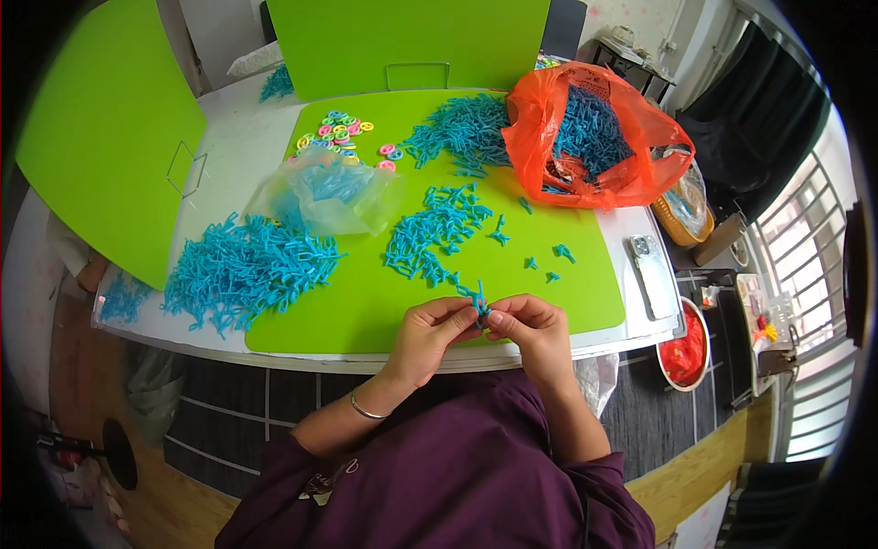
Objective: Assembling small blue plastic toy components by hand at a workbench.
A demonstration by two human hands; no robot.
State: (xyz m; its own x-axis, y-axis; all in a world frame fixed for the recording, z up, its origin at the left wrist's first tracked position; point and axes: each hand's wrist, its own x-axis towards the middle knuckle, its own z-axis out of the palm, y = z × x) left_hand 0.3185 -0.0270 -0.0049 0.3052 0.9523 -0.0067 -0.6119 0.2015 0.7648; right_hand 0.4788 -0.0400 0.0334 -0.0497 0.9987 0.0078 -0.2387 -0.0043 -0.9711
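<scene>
Near the table's front edge, my left hand (428, 335) and my right hand (535, 331) meet, each pinching a small blue plastic piece (478, 298) between thumb and fingers. Its thin prongs stick up above the fingertips; the fingers hide its lower part. Just beyond lies a loose heap of similar blue pieces (430, 233). A few single blue pieces (563, 252) are scattered to the right of it. A much larger blue heap (251, 273) spreads to the left, partly off the green mat (384, 329).
Behind the left heap sits a translucent bag (357, 206) of blue pieces, with coloured rings (337, 128) beyond. A red plastic bag (540, 137) full of blue pieces stands at the far right beside another pile (462, 128). A phone (651, 279) lies on the right edge; green panels (412, 46) rise behind.
</scene>
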